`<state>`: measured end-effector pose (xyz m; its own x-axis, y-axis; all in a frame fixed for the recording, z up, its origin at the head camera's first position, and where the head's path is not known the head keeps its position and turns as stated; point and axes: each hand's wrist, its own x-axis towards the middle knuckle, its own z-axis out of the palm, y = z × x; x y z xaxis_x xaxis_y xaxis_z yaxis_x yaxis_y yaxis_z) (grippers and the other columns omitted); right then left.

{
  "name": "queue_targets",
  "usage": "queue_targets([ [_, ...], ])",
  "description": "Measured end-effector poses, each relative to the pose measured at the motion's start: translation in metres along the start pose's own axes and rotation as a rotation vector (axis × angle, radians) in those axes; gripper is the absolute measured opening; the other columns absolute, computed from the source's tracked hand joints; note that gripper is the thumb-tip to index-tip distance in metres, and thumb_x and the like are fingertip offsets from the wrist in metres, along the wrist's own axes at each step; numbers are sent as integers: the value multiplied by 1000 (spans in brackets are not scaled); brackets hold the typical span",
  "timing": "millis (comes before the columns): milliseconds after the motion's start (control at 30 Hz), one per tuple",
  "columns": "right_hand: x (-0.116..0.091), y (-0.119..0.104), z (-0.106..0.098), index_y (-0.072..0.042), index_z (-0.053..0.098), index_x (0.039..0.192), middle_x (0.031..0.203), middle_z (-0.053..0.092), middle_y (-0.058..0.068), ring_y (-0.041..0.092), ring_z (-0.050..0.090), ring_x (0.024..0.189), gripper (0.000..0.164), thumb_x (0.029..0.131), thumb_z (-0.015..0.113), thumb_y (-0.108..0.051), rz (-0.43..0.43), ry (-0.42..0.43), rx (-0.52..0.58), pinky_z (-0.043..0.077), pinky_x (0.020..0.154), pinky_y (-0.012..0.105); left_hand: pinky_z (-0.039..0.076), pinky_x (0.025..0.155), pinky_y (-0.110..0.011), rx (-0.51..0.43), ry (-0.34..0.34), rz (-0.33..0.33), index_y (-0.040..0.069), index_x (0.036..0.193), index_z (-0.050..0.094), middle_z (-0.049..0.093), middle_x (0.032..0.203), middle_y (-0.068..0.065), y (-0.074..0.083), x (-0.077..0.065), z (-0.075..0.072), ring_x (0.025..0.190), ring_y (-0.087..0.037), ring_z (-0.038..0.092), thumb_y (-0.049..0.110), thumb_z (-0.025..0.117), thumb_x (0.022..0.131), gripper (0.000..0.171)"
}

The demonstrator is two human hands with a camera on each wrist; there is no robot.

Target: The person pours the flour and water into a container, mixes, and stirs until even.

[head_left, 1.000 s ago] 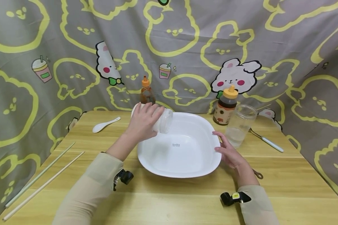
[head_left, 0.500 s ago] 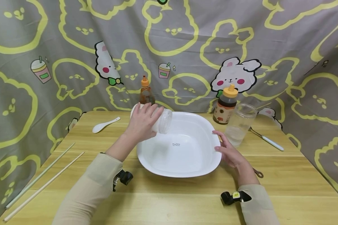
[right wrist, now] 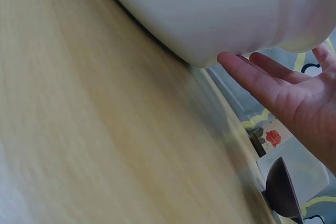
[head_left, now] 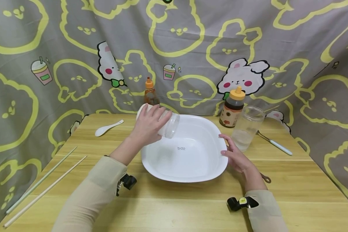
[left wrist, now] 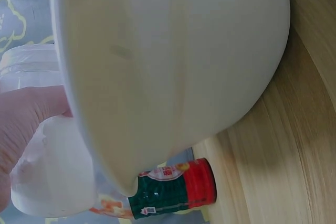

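My left hand (head_left: 149, 125) grips a clear jar (head_left: 171, 126) with a whitish body. The jar lies tilted over the left rim of a white basin (head_left: 188, 162), its clear end pointing right and down. In the left wrist view the jar's white lower part (left wrist: 55, 174) shows beyond the basin wall. With my right hand (head_left: 238, 160) I hold the basin's right side. Two digits rest on the rim, while other fingers (right wrist: 252, 77) lie against the outer wall in the right wrist view. The basin floor shows bare around its printed letters.
An orange-capped bottle (head_left: 151, 96) stands behind the jar. At right are a dark bottle (head_left: 231, 114), a tall clear container of liquid (head_left: 243, 137), a blue-handled utensil (head_left: 279, 148) and a dark ladle (right wrist: 281, 190). A white spoon (head_left: 107, 129) and two sticks (head_left: 46, 190) lie left.
The jar has tipped slightly further, its clear end dropping and shifting a little right. Less white shows near that end. My right hand and the basin have stayed in place.
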<state>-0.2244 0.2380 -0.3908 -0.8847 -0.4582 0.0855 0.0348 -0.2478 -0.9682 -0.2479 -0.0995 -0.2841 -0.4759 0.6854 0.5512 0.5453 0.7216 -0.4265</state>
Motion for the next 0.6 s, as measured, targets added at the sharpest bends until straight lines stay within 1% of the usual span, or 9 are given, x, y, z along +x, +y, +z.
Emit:
queue_targets([
  [267, -1, 0, 0, -23, 22, 128, 114, 29, 20, 27, 54, 87, 57, 82, 42, 5, 9, 3, -17, 45, 61, 50, 21, 91, -55, 23, -39, 16, 15, 122, 38, 44, 117, -13, 3, 1, -1, 112, -34, 34, 39, 76, 51, 84],
  [600, 0, -1, 2, -24, 23, 127, 115, 29, 21, 28, 54, 88, 58, 81, 45, 3, 12, 16, -26, 44, 63, 51, 20, 92, -55, 34, -35, 42, 15, 122, 37, 44, 117, -12, 4, 4, -1, 113, -33, 34, 36, 76, 52, 82],
])
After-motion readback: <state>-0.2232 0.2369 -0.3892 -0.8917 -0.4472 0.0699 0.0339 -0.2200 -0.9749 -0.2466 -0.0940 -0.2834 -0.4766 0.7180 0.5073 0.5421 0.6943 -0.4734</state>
